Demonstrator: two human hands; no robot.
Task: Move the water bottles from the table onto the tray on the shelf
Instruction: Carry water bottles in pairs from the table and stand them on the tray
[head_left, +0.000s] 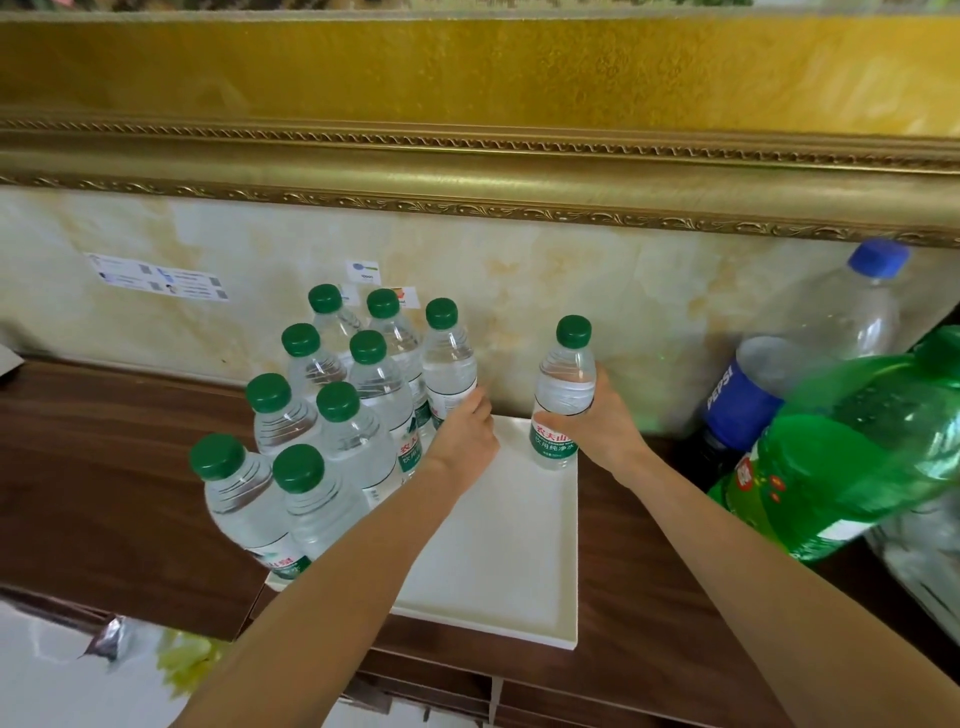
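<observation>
Right hand (597, 426) grips a clear green-capped water bottle (563, 395), upright on the white rectangular tray's (498, 566) far right corner. Left hand (462, 436) clasps another in the bottle cluster (332, 410); fingers hidden. Blue label reads PEPSI (740, 410).

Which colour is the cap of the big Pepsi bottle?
Blue; the Pepsi bottle's cap shows in the head view.

Non-task items, shelf's right end & wall
Big clear Pepsi bottle (810, 358) w/ blue cap leans at shelf's right end; green soda bottle (852, 457) just in front, overlapping it. Gold picture frame (467, 156) above marble-look wall (649, 312); stickers (161, 278) on wall, left.
</observation>
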